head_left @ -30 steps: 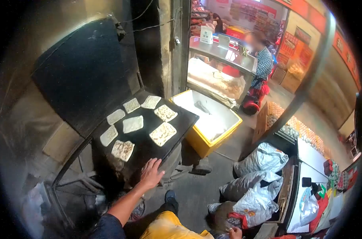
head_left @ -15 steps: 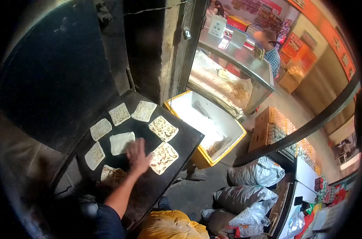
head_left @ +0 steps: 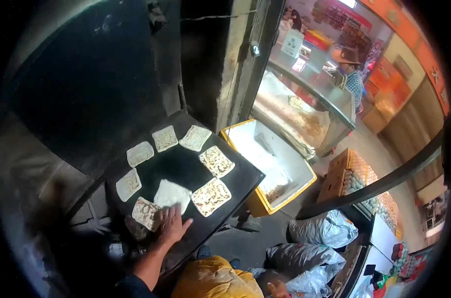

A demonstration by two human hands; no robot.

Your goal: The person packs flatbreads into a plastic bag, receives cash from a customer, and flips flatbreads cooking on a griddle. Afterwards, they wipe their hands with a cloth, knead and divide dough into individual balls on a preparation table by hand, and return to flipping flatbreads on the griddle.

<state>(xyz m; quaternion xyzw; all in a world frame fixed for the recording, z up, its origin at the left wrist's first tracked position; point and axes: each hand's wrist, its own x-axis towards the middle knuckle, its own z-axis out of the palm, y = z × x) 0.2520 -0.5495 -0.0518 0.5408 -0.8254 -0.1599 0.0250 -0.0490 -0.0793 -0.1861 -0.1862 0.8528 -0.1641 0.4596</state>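
My left hand (head_left: 173,226) reaches over the dark griddle (head_left: 158,166), palm down, with its fingers stretched out and the thumb apart. Its fingertips lie at the near edge of a pale, squarish flatbread (head_left: 171,192). Around that piece lies a ring of flatbreads with brown spots. Closest to the hand are a browned flatbread (head_left: 146,213) on its left and a larger browned flatbread (head_left: 211,196) on its right. My right hand (head_left: 277,289) shows only in part at the bottom edge, beside the yellow cloth (head_left: 218,278) over my lap; its fingers are blurred.
A white foam box (head_left: 290,186) with yellow edging stands just beyond the griddle's right corner. Behind it is a glass-fronted counter (head_left: 330,119), with a person (head_left: 353,82) at its far side. Silvery sacks (head_left: 322,229) lie at the right, below egg trays (head_left: 364,186).
My left hand has moved toward me, and the pale flatbread has shifted from the middle of the ring to its near side. My right hand has come into view. The camera view has swung left.
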